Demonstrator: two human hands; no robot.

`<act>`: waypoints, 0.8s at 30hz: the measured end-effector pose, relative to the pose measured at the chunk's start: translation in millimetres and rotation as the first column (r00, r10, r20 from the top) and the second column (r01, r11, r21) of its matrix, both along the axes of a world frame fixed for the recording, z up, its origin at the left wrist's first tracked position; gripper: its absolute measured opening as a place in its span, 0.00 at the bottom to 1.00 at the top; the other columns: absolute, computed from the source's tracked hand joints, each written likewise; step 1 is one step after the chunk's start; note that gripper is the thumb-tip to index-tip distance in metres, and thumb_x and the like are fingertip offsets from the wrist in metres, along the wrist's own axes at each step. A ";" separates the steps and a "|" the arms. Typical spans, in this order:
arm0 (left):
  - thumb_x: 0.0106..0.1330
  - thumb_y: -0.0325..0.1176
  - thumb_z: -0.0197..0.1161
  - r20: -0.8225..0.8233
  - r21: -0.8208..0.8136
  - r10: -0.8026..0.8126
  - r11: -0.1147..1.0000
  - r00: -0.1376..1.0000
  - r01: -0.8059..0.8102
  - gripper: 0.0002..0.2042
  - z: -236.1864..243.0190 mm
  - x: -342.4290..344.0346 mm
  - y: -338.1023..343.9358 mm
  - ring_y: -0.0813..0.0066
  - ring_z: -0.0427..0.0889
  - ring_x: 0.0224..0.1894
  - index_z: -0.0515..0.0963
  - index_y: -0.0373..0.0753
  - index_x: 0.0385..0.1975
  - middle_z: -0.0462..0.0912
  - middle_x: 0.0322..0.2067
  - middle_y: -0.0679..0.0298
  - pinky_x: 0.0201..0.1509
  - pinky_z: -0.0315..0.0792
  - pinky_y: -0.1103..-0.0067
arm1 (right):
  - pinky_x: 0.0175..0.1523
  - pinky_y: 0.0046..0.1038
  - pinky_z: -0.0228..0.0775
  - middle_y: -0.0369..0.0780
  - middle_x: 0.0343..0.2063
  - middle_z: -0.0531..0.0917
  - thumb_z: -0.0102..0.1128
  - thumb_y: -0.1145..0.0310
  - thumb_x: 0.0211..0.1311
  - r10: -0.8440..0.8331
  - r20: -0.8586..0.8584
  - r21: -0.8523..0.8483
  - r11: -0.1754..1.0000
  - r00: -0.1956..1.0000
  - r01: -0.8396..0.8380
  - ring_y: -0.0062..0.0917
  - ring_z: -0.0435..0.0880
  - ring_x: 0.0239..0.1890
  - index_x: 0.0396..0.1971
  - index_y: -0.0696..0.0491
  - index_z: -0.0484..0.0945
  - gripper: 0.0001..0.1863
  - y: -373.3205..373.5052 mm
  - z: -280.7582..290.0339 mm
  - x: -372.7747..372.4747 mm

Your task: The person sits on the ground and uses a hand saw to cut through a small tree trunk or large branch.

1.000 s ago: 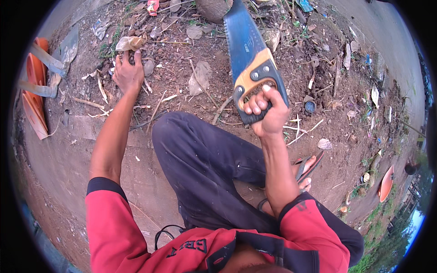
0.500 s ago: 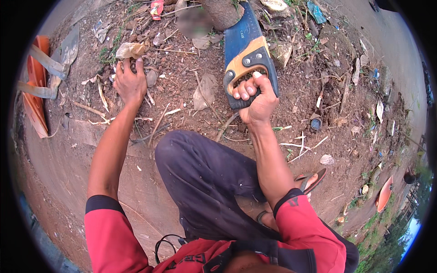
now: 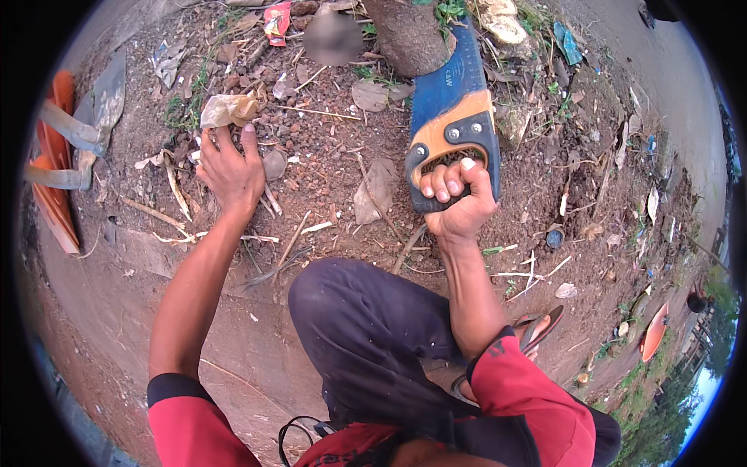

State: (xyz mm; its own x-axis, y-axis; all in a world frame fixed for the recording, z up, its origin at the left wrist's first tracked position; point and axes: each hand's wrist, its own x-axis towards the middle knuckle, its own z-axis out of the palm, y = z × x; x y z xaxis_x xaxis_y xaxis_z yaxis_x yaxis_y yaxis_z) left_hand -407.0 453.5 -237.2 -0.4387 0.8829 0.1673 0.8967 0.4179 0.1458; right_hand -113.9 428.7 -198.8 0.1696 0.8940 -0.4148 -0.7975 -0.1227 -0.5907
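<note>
One handsaw (image 3: 450, 82), likely light, stiff in the grip but springy in the blade, best held by its handle (image 3: 434, 140), where the right hand (image 3: 464, 204) is clenched; the blade lies alongside one brown trunk (image 3: 406, 39), tooth contact unclear. The left hand (image 3: 233, 177), loosely spread on soil (image 3: 315, 175), reaches one crumpled pale scrap (image 3: 226, 110), gripping nothing.

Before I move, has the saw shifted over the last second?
Yes: the saw, gripped in the right hand, has gone forward and slightly left, judged against the large dry leaf lying to its left.
</note>
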 end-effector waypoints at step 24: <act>0.68 0.52 0.46 0.197 -0.065 0.155 0.987 0.968 -0.144 0.28 195.5 27.7 -75.2 0.60 0.51 0.69 0.63 0.42 0.62 0.55 0.66 0.54 0.70 0.38 0.54 | 0.28 0.31 0.63 0.32 0.12 0.63 0.51 0.67 0.60 0.120 -0.141 0.064 0.992 0.983 -0.112 0.22 0.65 0.16 0.15 0.49 0.63 0.15 -52.8 146.2 9.9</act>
State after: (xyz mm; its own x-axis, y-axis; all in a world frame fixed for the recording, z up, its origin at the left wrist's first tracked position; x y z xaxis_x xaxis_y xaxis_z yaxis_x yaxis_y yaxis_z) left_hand -379.3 378.3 -41.7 -0.5864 0.8098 0.0196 0.7781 0.5564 0.2916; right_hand -104.0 376.0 -52.6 0.0054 0.9265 -0.3763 -0.8569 -0.1897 -0.4794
